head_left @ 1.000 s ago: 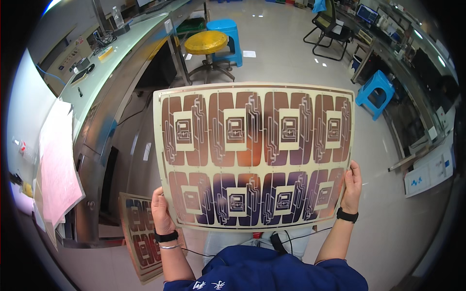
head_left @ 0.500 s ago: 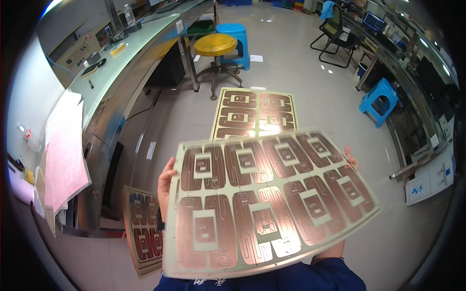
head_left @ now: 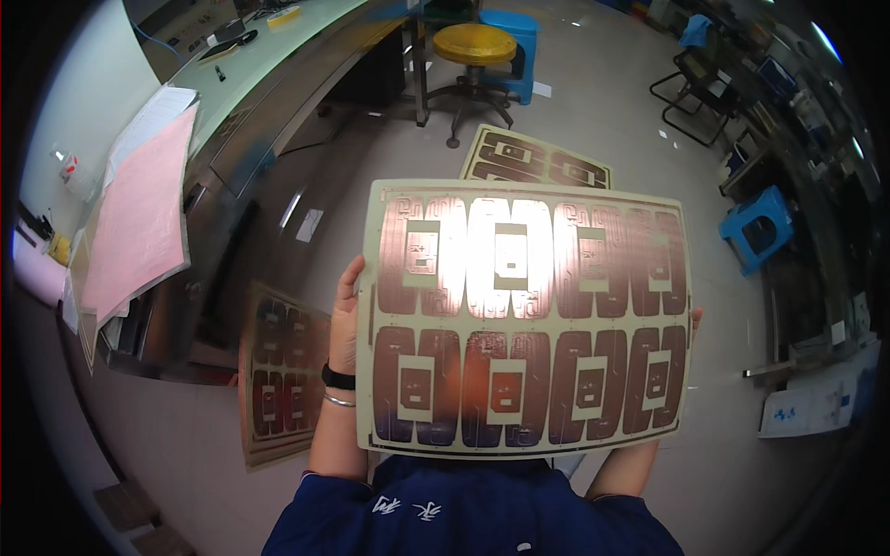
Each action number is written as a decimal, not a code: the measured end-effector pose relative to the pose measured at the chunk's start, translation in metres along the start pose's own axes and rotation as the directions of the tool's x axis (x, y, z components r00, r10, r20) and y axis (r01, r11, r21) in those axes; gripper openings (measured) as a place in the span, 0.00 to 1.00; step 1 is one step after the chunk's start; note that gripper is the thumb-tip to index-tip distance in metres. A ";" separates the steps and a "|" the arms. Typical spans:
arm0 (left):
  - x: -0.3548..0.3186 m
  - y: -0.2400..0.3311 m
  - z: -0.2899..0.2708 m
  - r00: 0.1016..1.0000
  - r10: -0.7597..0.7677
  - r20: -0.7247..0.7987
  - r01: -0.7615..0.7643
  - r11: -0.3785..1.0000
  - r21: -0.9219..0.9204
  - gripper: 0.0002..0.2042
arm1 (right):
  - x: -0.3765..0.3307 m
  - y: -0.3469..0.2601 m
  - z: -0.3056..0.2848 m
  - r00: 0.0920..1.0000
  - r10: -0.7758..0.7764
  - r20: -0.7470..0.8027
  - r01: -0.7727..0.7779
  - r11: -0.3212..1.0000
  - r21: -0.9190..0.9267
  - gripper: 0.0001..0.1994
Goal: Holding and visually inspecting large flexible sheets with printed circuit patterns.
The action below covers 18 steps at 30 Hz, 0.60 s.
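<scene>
A large pale printed circuit board panel (head_left: pixel 528 322) with two rows of copper patterns is held up in front of me, its face toward me. My left hand (head_left: pixel 349 287) grips the left edge; a dark wristband and a thin bracelet show on that wrist. My right hand (head_left: pixel 697 318) is on the opposite edge, with only bits of its fingers showing past it. The panel hides most of both hands. Strong light glares off the upper copper. Behind its top edge, another circuit board panel (head_left: pixel 538 159) shows in part.
More copper-patterned panels (head_left: pixel 278 398) lean at the lower left beside the workbench (head_left: pixel 306 79). Pink sheets (head_left: pixel 139 218) hang at the bench's near end. A yellow round stool (head_left: pixel 475 44) and a blue stool (head_left: pixel 521 56) stand ahead, another blue stool (head_left: pixel 756 230) at right.
The held panel has gone from tilted and slanting to nearly square and more upright, its glare moving to the upper row. My view has turned, and the panel behind is more covered.
</scene>
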<state>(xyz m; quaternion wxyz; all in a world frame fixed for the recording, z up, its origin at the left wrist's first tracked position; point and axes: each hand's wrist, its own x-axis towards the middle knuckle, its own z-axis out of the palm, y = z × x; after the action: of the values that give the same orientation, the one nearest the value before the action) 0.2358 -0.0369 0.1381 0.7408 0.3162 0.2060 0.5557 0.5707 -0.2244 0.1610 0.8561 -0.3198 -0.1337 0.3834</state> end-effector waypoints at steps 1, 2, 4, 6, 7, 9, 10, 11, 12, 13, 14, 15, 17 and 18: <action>-0.001 0.000 0.002 1.000 0.009 -0.007 -0.009 1.000 -0.030 0.23 | 0.002 0.002 0.000 1.000 0.002 0.007 -0.002 1.000 0.008 0.16; -0.002 0.000 0.000 1.000 -0.004 0.002 0.004 0.999 -0.037 0.23 | 0.002 0.001 0.001 1.000 0.002 0.013 -0.002 1.000 0.022 0.16; -0.004 0.000 -0.005 1.000 0.026 0.012 -0.025 0.999 -0.029 0.22 | 0.005 -0.001 0.001 1.000 -0.002 0.024 0.001 0.999 0.048 0.16; -0.007 -0.003 -0.010 1.000 0.031 0.003 -0.031 0.999 -0.012 0.22 | 0.008 -0.002 0.004 0.999 0.004 0.045 -0.008 0.996 0.085 0.16; -0.009 -0.004 -0.013 0.998 0.050 -0.027 -0.050 0.999 -0.003 0.21 | 0.010 -0.001 0.004 0.998 0.012 0.061 -0.019 0.994 0.111 0.16; -0.009 -0.005 -0.015 0.997 0.067 -0.050 -0.066 0.998 0.007 0.21 | 0.011 -0.009 0.008 0.996 0.024 0.083 -0.038 0.984 0.175 0.16; -0.010 -0.006 -0.014 0.998 0.039 -0.042 -0.039 0.999 0.002 0.21 | 0.011 -0.012 0.011 0.995 0.029 0.092 -0.047 0.979 0.200 0.16; -0.012 -0.006 -0.011 0.997 0.064 -0.035 -0.065 0.997 -0.039 0.21 | 0.012 -0.012 0.011 0.995 0.026 0.095 -0.043 0.981 0.191 0.16; -0.013 -0.008 -0.010 0.996 0.088 -0.030 -0.090 0.993 -0.081 0.21 | 0.012 -0.011 0.012 0.996 0.013 0.086 -0.027 0.985 0.168 0.16; -0.014 -0.008 -0.011 0.998 0.054 -0.022 -0.056 0.991 -0.120 0.22 | 0.013 -0.007 0.011 0.998 -0.060 0.017 0.061 0.995 -0.074 0.15; -0.014 -0.010 -0.008 0.999 0.030 -0.019 -0.033 0.992 -0.121 0.22 | 0.013 -0.008 0.015 0.998 -0.066 -0.005 0.065 0.995 -0.080 0.15; -0.013 -0.010 -0.004 0.998 0.016 -0.067 -0.026 0.988 -0.154 0.22 | 0.013 -0.010 0.021 0.998 -0.040 -0.043 0.035 0.993 -0.109 0.16; -0.014 -0.016 -0.007 0.991 0.015 -0.130 -0.032 0.991 -0.133 0.21 | 0.016 -0.010 0.027 0.995 -0.006 -0.103 -0.010 0.988 -0.157 0.19; -0.015 -0.017 -0.005 0.991 -0.001 -0.131 -0.016 0.991 -0.133 0.21 | 0.016 -0.010 0.027 0.993 -0.009 -0.118 -0.011 0.987 -0.162 0.19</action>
<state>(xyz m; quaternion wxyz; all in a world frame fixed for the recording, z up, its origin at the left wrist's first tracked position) 0.2395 -0.0534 0.1217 0.7431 0.2295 0.2150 0.5906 0.5742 -0.2054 0.1875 0.8335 -0.4106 -0.1131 0.3520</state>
